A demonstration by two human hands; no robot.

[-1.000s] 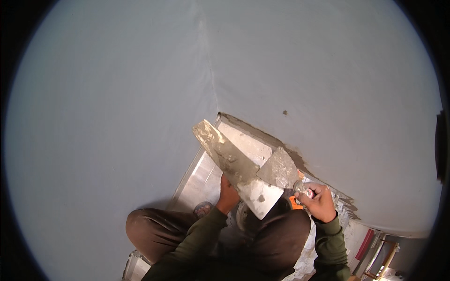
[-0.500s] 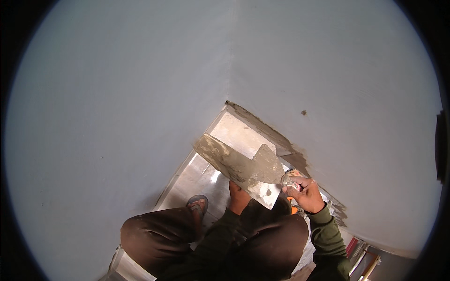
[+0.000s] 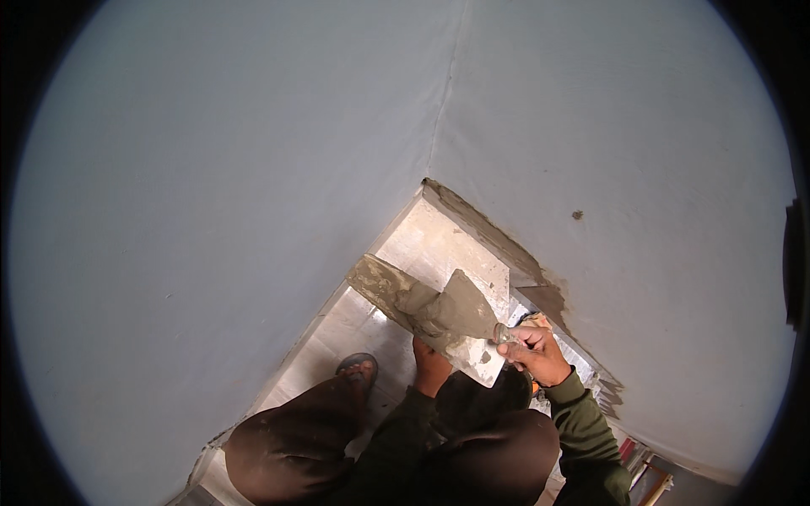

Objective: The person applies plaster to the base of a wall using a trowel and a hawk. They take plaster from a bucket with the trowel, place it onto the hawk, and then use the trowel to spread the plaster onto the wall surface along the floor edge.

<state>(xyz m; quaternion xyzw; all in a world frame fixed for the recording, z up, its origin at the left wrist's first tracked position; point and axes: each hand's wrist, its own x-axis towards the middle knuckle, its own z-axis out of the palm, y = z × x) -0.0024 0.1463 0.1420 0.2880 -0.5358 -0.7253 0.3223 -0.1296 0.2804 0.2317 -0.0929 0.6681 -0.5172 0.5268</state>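
My left hand grips a long rectangular steel plastering trowel from underneath, its fingers partly hidden by the plate, which is smeared with grey mortar. My right hand holds the handle of a smaller broad-bladed trowel, pinched between fingers and thumb, with its blade lying on the mortar on the larger trowel. A dark round bucket sits beneath my hands, between my knees, partly hidden.
Two pale painted walls meet in a corner above a tiled floor. Wet mortar runs along the right wall's base. My sandalled foot is at left. An orange object and poles show at right.
The large trowel has turned flatter and shifted slightly left. My right hand and small trowel moved left, pushing the mortar into a mound. The view has shifted, placing the corner farther right.
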